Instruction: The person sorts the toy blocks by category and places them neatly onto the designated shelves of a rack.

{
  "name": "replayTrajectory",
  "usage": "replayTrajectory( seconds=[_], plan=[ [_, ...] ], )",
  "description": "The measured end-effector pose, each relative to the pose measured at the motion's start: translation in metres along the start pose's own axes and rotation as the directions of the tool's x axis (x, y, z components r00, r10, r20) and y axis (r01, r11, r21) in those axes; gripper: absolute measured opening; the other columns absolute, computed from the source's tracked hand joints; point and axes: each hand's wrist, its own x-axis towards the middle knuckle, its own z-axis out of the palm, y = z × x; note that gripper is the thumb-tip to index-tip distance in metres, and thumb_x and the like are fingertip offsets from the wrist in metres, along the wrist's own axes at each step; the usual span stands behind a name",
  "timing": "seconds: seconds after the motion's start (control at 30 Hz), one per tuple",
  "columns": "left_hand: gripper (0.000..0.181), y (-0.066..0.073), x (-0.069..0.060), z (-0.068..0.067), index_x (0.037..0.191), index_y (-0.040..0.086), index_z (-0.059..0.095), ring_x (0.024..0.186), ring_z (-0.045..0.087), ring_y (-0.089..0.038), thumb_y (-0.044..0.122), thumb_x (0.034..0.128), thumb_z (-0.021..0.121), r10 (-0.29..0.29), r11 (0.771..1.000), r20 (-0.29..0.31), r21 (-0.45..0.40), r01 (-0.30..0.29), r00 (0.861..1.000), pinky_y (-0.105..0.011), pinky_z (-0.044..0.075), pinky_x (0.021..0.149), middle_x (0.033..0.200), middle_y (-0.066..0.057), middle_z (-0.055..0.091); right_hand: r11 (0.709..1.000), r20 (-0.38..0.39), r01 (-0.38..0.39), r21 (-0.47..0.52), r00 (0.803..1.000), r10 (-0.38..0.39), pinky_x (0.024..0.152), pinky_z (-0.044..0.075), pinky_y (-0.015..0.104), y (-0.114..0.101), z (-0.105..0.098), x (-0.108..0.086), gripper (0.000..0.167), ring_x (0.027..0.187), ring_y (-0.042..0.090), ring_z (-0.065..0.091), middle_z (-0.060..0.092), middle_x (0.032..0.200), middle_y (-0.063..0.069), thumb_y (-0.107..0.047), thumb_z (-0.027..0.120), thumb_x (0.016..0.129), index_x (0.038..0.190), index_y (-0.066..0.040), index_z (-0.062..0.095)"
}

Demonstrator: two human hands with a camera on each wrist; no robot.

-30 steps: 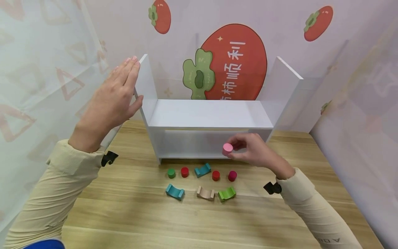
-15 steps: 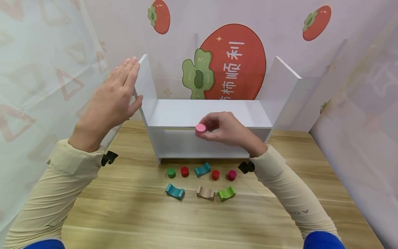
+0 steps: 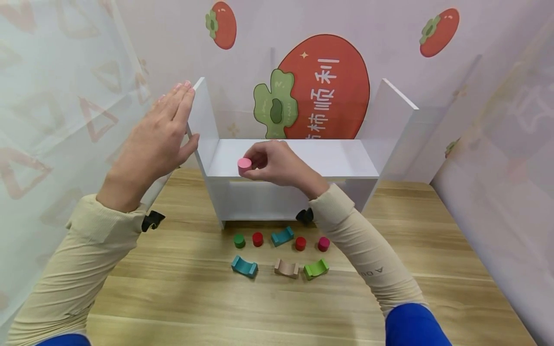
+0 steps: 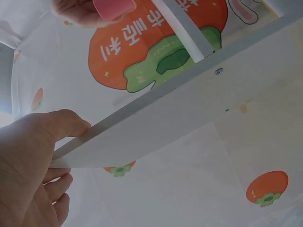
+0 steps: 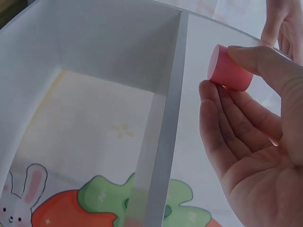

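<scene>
My right hand (image 3: 277, 163) pinches a pink cylindrical block (image 3: 244, 166) between thumb and fingers. In the head view the block appears over the left part of the white shelf's (image 3: 298, 158) middle board; in the right wrist view the pink block (image 5: 230, 71) sits at the fingertips. My left hand (image 3: 157, 134) grips the upright left side panel of the shelf. In the left wrist view, the thumb of the left hand (image 4: 28, 161) lies on one side of the panel (image 4: 142, 123) edge and the fingers on the other.
On the wooden table before the shelf stand a green cylinder (image 3: 239, 241), two red cylinders (image 3: 257, 239) and a magenta cylinder (image 3: 323, 243). Near them lie curved blocks: two blue (image 3: 244, 266), one tan (image 3: 286, 268), one lime green (image 3: 316, 269). A printed curtain (image 3: 242, 91) hangs behind.
My right hand has carried the pink block left and upward, from in front of the shelf's lower opening to the left part of the middle board. The left hand stays on the side panel.
</scene>
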Motion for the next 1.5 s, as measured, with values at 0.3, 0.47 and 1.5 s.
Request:
replayTrajectory(
  seconds=[0.3, 0.47, 1.5],
  plan=[
    [0.082, 0.002, -0.001, 0.003, 0.164, -0.005, 0.027, 0.16, 0.031, -0.041, 0.007, 0.095, 0.07, 0.004, 1.0, -0.004, -0.006, -0.004, 1.0, -0.054, 0.026, 0.134, 0.171, -0.024, 0.032, 1.0, 0.014, -0.023, 0.019, 1.0, 0.023, 0.086, 0.064, 0.021, -0.003, 0.019, 0.027, 0.023, 0.091, 0.012, 0.076, 0.079, 0.103, 0.006, -0.017, 0.084, 0.09, 0.11, -0.006, 0.077],
    [0.083, 0.004, 0.0, 0.004, 0.164, -0.005, 0.026, 0.161, 0.03, -0.039, 0.008, 0.0955, 0.07, 0.001, 1.0, 0.003, -0.011, -0.001, 1.0, -0.052, 0.024, 0.135, 0.172, -0.023, 0.03, 1.0, -0.002, -0.02, 0.013, 1.0, 0.02, 0.083, 0.064, 0.02, -0.001, 0.026, 0.034, 0.021, 0.088, 0.012, 0.077, 0.08, 0.099, 0.006, -0.015, 0.084, 0.09, 0.107, -0.004, 0.078],
    [0.083, -0.001, 0.0, 0.0, 0.163, -0.007, 0.024, 0.161, 0.03, -0.041, 0.008, 0.0951, 0.07, 0.007, 1.0, 0.013, -0.002, -0.007, 1.0, -0.054, 0.024, 0.135, 0.172, -0.025, 0.029, 0.984, -0.017, -0.054, -0.168, 0.999, 0.052, 0.104, 0.062, 0.034, -0.003, -0.016, -0.025, 0.041, 0.111, 0.019, 0.074, 0.076, 0.123, 0.007, -0.024, 0.084, 0.091, 0.128, -0.007, 0.074]
  ],
)
